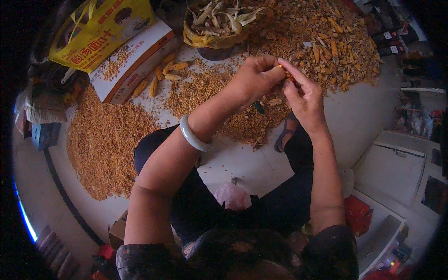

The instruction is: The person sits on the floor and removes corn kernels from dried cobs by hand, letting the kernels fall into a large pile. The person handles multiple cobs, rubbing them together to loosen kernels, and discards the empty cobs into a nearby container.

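Observation:
My left hand [259, 78], with a pale bangle [190, 134] on its wrist, closes around a small piece of corn cob [289, 76]. Orange kernels show between the fingers, but most of the cob is hidden. From the other side, my right hand [305, 99] grips the same cob with thumb and fingers. Both hands meet above a spread of loose corn kernels [241, 126] on the floor. A dark green object [259, 107], partly covered by my left hand, lies among these kernels.
A larger kernel pile [105, 150] spreads at left. Several corn ears [154, 85] lie beside a white carton [140, 56] with a yellow bag [101, 38] on it. Behind stand a husk-filled, bag-lined bucket [215, 52] and a heap of cobs [329, 52]. A white cabinet [392, 168] is at right.

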A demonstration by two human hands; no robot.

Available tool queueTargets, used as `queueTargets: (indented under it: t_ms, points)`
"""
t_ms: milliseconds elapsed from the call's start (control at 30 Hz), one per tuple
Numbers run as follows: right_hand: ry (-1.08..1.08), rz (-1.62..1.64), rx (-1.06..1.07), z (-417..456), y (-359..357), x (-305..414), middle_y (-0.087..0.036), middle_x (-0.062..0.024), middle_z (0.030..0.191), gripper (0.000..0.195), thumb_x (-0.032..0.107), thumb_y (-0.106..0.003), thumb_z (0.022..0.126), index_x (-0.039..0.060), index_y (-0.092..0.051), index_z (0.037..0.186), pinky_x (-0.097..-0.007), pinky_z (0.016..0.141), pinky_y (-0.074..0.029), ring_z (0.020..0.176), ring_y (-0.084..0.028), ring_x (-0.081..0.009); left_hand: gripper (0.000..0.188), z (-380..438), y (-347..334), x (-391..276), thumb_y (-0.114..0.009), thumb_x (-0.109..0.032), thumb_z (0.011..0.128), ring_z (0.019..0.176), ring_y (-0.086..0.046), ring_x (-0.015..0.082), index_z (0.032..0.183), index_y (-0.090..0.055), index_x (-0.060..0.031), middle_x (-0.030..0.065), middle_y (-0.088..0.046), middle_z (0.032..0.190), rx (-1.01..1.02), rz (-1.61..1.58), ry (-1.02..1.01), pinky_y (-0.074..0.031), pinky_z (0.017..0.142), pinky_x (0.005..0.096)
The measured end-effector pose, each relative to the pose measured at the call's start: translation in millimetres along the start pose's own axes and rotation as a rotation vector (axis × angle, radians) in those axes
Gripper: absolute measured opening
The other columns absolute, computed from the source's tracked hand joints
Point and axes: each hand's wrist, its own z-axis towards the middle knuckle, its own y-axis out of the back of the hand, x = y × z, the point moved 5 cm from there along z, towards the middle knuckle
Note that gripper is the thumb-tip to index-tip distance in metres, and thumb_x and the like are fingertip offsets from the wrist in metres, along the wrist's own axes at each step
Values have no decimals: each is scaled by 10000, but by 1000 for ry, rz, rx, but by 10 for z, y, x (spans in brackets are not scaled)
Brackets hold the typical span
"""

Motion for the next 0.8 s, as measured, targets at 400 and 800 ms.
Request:
queueTargets:
  t_ms: [400, 800]
  points:
    - [93, 2, -130, 68, -3, -66, -577, -27, 940, 273, 65, -493, 872, 32, -512, 1142, -242, 715, -450, 821, -539, -90, 184, -47, 92, -102, -600, -158, 834, 683, -537, 95, 863, -617, 23, 31, -610, 753, -155, 246, -140, -459, 605, 258]
    - [125, -402, -63, 26, -124, -113, -594, -125, 1008, 300, 31, -512, 841, 15, -495, 1140, -323, 821, -442, 908, -564, -202, 312, -94, 189, -90, -676, -299, 702, 575, -585, 271, 717, -595, 2, 160, -593, 633, -299, 730, -277, -455, 549, 380]
